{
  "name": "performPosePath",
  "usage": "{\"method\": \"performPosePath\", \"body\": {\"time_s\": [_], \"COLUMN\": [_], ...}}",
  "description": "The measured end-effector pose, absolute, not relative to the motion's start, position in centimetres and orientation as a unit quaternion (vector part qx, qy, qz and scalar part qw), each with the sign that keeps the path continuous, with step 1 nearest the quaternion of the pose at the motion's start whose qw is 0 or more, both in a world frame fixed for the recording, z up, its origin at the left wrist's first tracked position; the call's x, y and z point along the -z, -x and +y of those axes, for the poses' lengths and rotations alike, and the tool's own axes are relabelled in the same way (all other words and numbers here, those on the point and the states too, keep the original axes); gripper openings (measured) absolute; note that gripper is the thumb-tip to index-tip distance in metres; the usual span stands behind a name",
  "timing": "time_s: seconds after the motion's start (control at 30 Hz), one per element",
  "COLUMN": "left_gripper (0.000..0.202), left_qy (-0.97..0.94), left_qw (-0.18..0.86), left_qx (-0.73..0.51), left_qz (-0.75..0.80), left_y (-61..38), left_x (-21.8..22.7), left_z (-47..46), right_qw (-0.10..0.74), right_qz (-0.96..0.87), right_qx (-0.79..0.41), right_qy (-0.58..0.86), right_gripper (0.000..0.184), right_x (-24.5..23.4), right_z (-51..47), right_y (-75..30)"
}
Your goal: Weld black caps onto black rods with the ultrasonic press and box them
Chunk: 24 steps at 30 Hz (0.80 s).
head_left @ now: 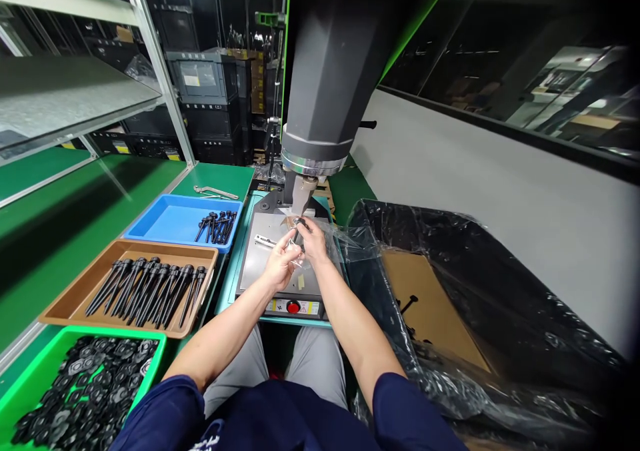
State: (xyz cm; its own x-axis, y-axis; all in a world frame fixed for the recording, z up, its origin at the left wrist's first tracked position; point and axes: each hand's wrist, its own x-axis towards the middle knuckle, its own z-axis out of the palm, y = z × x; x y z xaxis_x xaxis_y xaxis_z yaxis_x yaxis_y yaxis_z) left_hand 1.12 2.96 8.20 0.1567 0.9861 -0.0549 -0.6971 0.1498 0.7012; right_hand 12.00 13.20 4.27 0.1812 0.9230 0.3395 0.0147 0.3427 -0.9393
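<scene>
Green bench left, metal-framed shelf above. Grey crate atop black crates at dim back. White wall right, dark window over it, bright patches in glass. Green floor between.

The grey machine head and its tapered tool obstruct forward travel just beyond the left hand and right hand. Leftward passage is open over the low rims of the blue tray and brown tray; rightward, a raised black plastic liner restricts low passage
</scene>
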Motion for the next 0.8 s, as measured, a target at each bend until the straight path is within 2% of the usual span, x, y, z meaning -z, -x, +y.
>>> {"method": "performPosePath", "body": {"time_s": [0.27,0.53,0.8], "left_gripper": [0.085,0.087,0.080], "left_qy": [-0.268,-0.271,-0.258], "left_qw": [0.704,0.705,0.699], "left_qx": [-0.599,-0.599,-0.607], "left_qz": [0.270,0.266,0.275], "left_y": [-0.8,-0.5,0.2], "left_x": [-7.9,-7.4,-7.3], "left_z": [3.6,3.9,3.6], "right_qw": [0.602,0.593,0.579], "right_qz": [-0.513,-0.552,-0.537], "right_qx": [-0.402,-0.392,-0.431], "right_qy": [0.461,0.436,0.437], "right_gripper": [0.049,0.036,0.060], "right_x": [-3.8,-4.2,-2.1], "right_z": [15.2,15.6,15.8], "right_y": [-11.5,-12.0,-12.8]}}
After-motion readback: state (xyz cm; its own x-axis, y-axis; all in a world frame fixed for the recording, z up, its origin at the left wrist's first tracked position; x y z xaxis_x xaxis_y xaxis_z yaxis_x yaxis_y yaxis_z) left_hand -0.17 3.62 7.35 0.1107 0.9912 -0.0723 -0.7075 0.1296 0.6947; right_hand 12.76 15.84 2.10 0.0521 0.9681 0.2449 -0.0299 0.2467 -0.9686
